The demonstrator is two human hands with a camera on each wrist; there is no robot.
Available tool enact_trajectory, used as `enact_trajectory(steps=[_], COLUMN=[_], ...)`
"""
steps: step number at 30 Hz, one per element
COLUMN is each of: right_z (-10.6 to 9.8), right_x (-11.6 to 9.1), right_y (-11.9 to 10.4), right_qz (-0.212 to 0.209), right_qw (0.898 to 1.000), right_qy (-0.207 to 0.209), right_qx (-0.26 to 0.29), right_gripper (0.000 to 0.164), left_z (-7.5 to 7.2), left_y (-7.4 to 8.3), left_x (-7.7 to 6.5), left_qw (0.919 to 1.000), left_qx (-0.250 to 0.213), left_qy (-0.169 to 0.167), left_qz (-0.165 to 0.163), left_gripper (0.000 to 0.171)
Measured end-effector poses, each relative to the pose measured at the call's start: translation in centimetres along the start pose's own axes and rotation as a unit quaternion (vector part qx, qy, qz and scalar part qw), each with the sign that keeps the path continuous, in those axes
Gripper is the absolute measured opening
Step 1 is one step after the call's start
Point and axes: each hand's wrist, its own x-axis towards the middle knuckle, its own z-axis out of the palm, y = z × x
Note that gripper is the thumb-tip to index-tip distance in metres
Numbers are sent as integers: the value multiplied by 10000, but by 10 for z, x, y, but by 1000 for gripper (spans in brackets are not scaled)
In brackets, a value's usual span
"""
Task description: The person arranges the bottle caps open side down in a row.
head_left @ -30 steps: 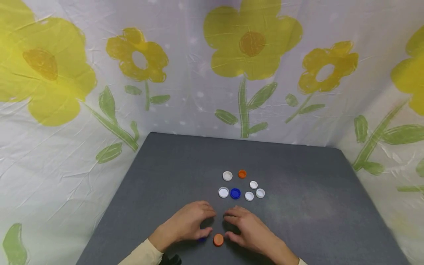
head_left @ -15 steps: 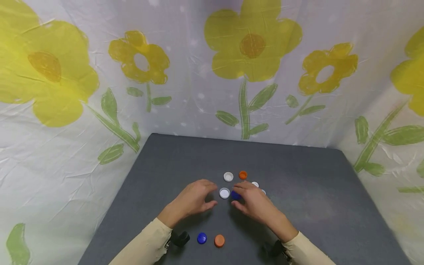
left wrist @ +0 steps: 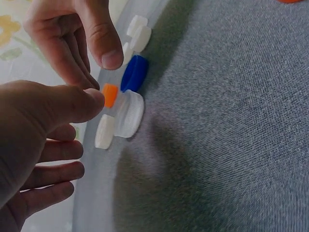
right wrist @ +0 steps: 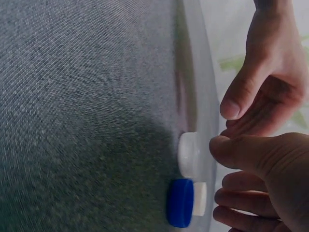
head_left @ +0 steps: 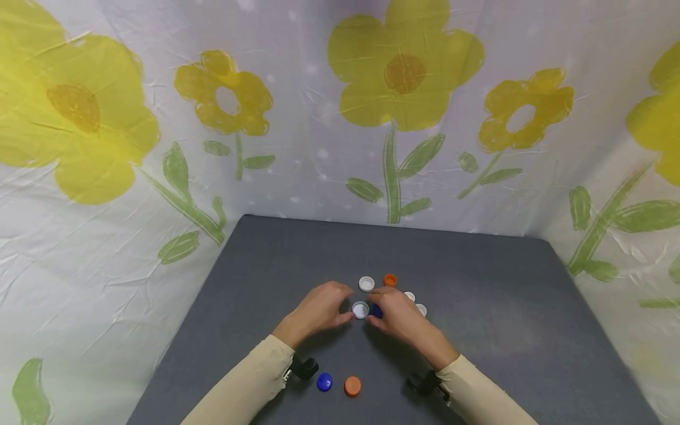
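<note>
My left hand (head_left: 323,308) hovers just left of a white-and-clear bottle cap (head_left: 360,310), its thumb and fingers apart with nothing between them. On the other side my right hand (head_left: 399,311) is above a blue cap (head_left: 376,310) and partly hides it. Its fingers bend loosely and hold nothing. In the left wrist view the blue cap (left wrist: 134,73) and the clear ridged cap (left wrist: 129,114) lie on the table below both hands. From the right wrist, a white cap (right wrist: 188,154) and the blue cap (right wrist: 180,203) show beside the thumb.
Behind the hands lie another white cap (head_left: 366,284) and an orange cap (head_left: 390,280). Small white caps (head_left: 421,310) are partly covered by the right hand. Nearer me, a blue cap (head_left: 324,382) and an orange cap (head_left: 352,386) lie on the grey table (head_left: 478,330). A flowered curtain (head_left: 308,118) surrounds it.
Both hands have moved forward from beside the near blue and orange caps to the group of caps further away. They have since drawn closer together around the clear cap; no cap has visibly shifted.
</note>
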Motion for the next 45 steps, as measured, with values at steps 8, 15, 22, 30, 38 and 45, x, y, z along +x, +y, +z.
enact_trajectory(steps=[8, 15, 22, 30, 38, 45], right_z=[15, 25, 28, 28, 15, -1], right_x=[1, 2, 2, 1, -2, -7], right_y=[5, 5, 6, 5, 0, -8], right_qz=[282, 530, 525, 523, 362, 346], right_qw=[9995, 9983, 9983, 9984, 9987, 9979], right_qy=[-124, -239, -209, -179, 327, 503], right_qx=[75, 6, -145, -81, 121, 195], right_gripper=[26, 23, 19, 18, 26, 29], left_z=[17, 26, 29, 28, 17, 3], left_y=[-2, -1, 1, 1, 5, 10], left_x=[8, 11, 11, 10, 7, 4], left_qw=[9996, 9991, 9995, 9995, 9988, 9987], left_qx=[-119, -252, 22, 32, -316, -431], left_qy=[-148, -233, -172, -143, -46, 223], left_qz=[-187, -240, -265, -273, -372, -133], left_gripper=[26, 17, 18, 18, 23, 32])
